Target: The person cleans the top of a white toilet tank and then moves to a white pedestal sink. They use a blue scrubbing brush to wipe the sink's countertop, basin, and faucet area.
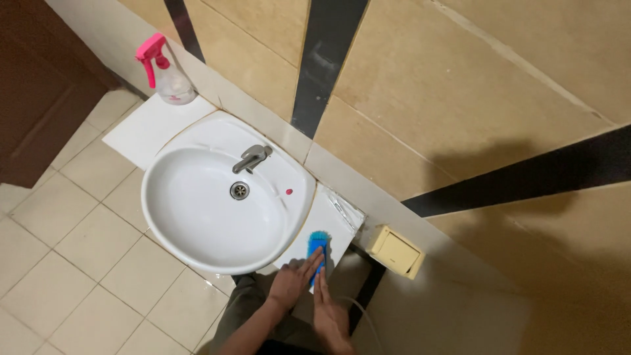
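Both hands are resting on a blue brush [318, 244] that is lying on the white bench [332, 227] just to the right of the sink [197, 217]. The left hand [292, 279] is pressing flat on the brush with its fingers [310, 263] stretched out and open, not curled around anything. The right hand [328, 315] is lying beside it, its fingers [322, 283] also straight and touching the brush handle from the right. A metal tap [251, 158] is standing at the back of the sink, above the drain [239, 190]. A spray bottle [167, 75] with a pink trigger is standing on the bench well away, at the far left. A beige box [396, 251] is sitting against the wall near the brush.
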